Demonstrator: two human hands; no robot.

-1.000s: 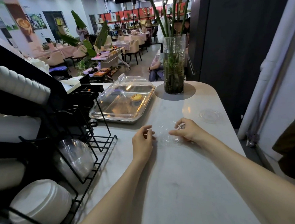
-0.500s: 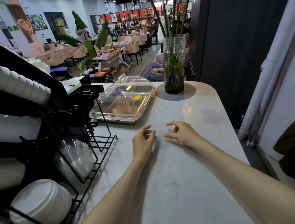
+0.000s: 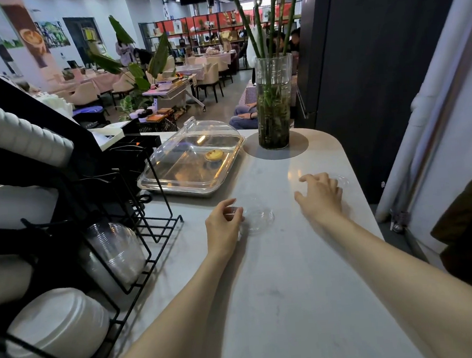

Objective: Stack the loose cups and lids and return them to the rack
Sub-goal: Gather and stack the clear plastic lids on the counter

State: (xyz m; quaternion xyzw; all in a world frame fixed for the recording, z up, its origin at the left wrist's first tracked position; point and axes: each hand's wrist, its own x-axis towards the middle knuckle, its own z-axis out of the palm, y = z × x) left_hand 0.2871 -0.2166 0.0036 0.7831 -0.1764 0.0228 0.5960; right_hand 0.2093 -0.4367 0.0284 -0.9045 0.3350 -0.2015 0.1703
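My left hand [image 3: 223,223] rests on the pale counter [image 3: 280,288] with thumb and fingertips pinched on the near edge of a clear plastic lid [image 3: 256,219], which lies flat on the surface just right of my knuckles. It may be more than one lid nested together; the plastic is too transparent for me to tell. My right hand [image 3: 319,193] hovers low over the counter farther out and to the right, palm down, fingers spread and loosely curled, holding nothing. Its fingertips reach the edge of a second clear lid [image 3: 342,181] that lies flat near the counter's right rim; whether they touch it I cannot say. The two lids are well apart, with my right hand between them. To my left stands the black wire rack [image 3: 138,243]: a stack of clear dome lids [image 3: 116,253] lies on its side in one lower bay, a stack of white lids [image 3: 57,328] sits in the bay nearest me, and a sleeve of white cups [image 3: 13,131] lies tilted across the top. Beyond my left hand is a metal tray under a clear cover [image 3: 196,156] with one egg tart [image 3: 214,155] inside, and past that a tall glass vase [image 3: 273,102] of green stalks stands on a round grey mat [image 3: 297,145].
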